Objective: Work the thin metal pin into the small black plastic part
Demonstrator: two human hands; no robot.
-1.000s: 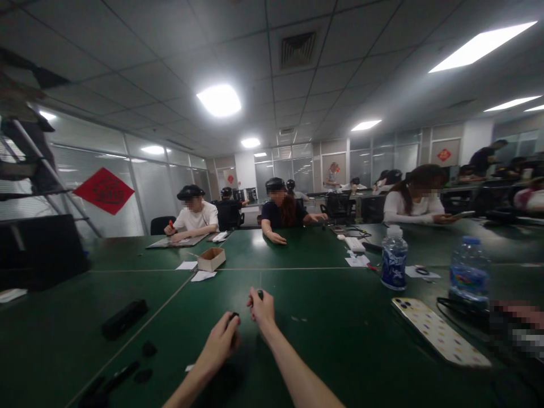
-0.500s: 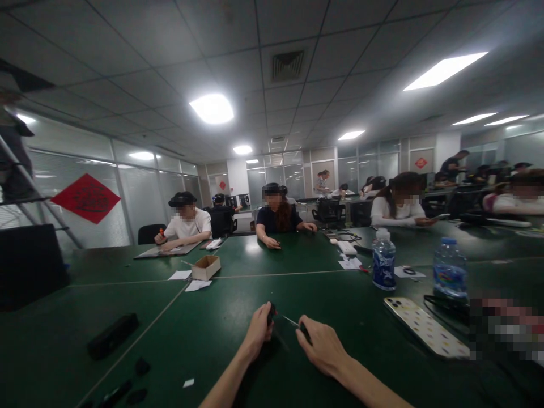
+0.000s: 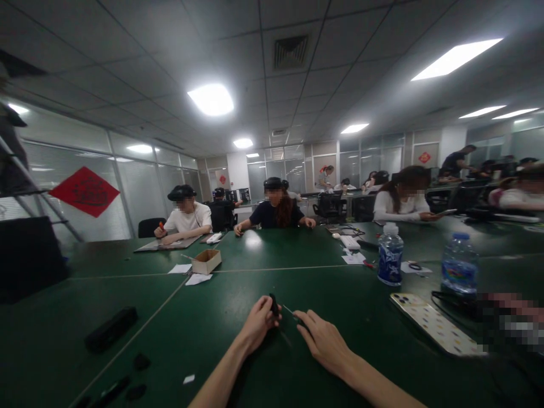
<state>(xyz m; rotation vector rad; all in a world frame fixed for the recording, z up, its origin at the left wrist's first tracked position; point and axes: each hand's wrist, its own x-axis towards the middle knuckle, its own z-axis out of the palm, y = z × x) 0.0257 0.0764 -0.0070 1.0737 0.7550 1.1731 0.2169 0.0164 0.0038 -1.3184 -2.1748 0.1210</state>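
Observation:
My left hand [image 3: 258, 324] is closed in a pinch on a small black part [image 3: 274, 305] just above the green table [image 3: 221, 317]. My right hand [image 3: 323, 340] lies right beside it with the fingers curled around the end of a thin metal tool [image 3: 289, 310] whose tip points at the black part. Both forearms come in from the bottom edge.
A black case [image 3: 111, 328] and small black pieces [image 3: 141, 361] lie at the left. A cardboard box [image 3: 206, 261] and papers sit farther back. Two water bottles [image 3: 390, 253], a phone [image 3: 436, 332] and a black cable [image 3: 454, 301] are at the right. Several people sit across the table.
One second ago my hands were close together and more to the left, each pinching a small dark piece. They have since shifted right, and the thin tool now shows between them.

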